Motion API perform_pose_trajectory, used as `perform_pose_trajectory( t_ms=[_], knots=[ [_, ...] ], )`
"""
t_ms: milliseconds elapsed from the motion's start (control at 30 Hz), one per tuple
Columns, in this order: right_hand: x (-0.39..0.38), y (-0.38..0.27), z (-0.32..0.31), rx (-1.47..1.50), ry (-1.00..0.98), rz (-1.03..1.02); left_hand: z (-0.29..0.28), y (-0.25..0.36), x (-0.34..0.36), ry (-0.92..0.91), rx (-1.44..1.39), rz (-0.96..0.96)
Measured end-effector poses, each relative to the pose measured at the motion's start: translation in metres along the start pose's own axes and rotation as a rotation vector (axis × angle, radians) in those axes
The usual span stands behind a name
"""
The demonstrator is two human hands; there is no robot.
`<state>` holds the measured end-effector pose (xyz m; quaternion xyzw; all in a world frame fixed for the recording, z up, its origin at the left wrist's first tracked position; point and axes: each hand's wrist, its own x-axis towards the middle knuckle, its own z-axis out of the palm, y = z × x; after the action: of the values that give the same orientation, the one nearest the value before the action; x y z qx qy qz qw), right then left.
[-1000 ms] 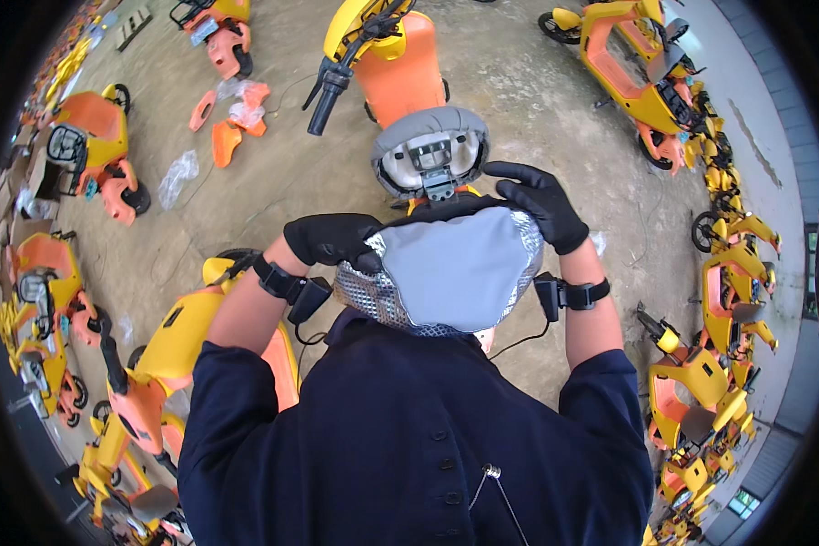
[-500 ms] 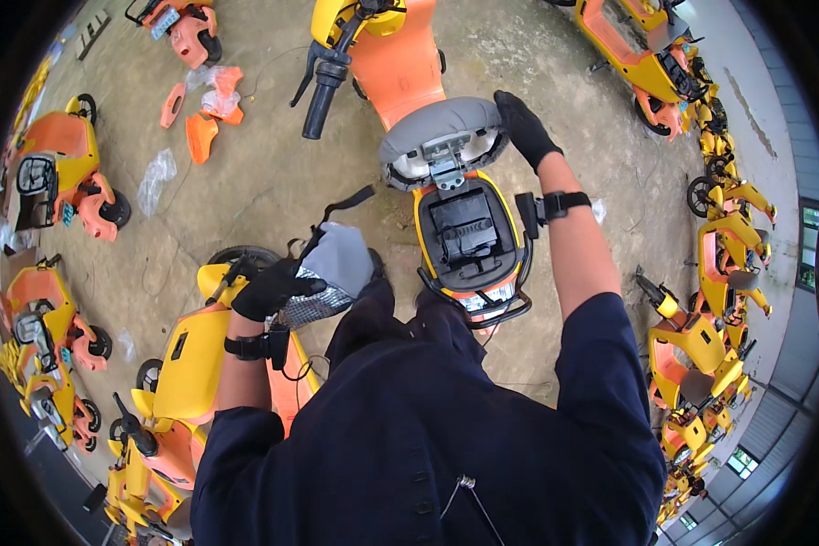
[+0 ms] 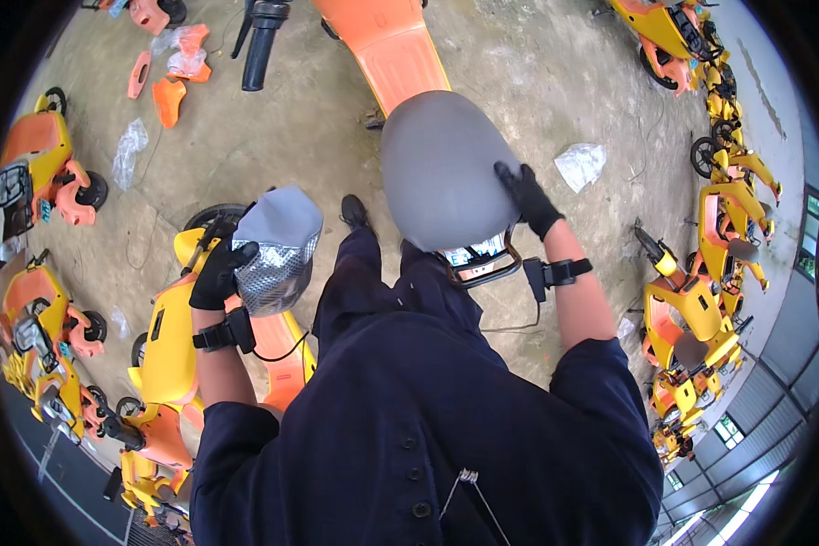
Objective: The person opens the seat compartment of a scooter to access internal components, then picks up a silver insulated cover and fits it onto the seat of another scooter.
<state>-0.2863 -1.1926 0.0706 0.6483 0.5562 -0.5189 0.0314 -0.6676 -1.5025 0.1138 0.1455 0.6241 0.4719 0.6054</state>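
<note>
My left hand (image 3: 218,278), in a black glove, grips a grey cloth bundle (image 3: 287,223) with shiny silver quilted sides, held left of my legs. My gloved right hand (image 3: 528,200) lies with fingers apart on the right edge of a smooth grey scooter seat (image 3: 441,159), which is down over the rear of an orange scooter (image 3: 387,55). A black rear rail (image 3: 487,278) shows just below the seat. The scooter's black handlebar grip (image 3: 262,50) is at the upper left.
Yellow-and-orange scooters stand on both sides, one (image 3: 168,346) close by my left arm. Orange loose panels (image 3: 168,100) and clear plastic wrap (image 3: 127,150) lie on the concrete floor (image 3: 200,155). A white plastic sheet (image 3: 578,166) lies right of the seat.
The seat, earlier raised with its underside showing, is now lowered over the compartment under my right hand. The cloth bundle has moved from above the scooter to my left, in my left hand.
</note>
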Motion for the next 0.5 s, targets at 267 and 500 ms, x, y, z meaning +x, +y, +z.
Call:
perform_pose_trajectory(
  t_ms=[267,500],
  knots=[
    [0.043,0.103,0.001,0.028,-0.186,-0.08,0.057,0.009,0.012,-0.168,0.268,-0.033],
    [0.013,0.014,-0.015,-0.465,0.004,-0.598,0.141,0.044,-0.009,-0.563,0.722,0.039]
  ],
)
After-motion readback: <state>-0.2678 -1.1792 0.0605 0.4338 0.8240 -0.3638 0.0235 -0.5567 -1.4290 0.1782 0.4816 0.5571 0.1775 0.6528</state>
